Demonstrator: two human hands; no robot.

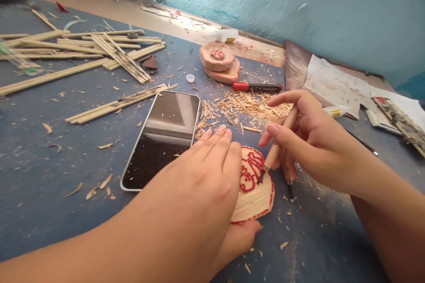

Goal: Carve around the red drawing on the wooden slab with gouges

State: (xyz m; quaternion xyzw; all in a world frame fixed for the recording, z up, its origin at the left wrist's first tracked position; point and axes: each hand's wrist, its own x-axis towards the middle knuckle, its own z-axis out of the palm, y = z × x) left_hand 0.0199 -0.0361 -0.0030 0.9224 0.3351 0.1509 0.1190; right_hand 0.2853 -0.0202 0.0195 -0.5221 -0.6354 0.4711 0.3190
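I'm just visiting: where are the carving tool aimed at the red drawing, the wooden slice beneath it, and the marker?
Carving tool (272,155): head view, on its wooden handle.
Wooden slice (254,200): head view, on bare wood below the drawing.
Marker (260,87): head view, on its black barrel.

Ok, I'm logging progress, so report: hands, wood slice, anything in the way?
Left hand on wood slice. Right hand holding carving tool, tip at slice. Phone beside left hand, off the slice.

The near, pale, rounded wooden slab (255,199) is red-edged and red-patterned; the flat tabletop (79,154) is dark blue, the rough far wall (265,0) light blue.
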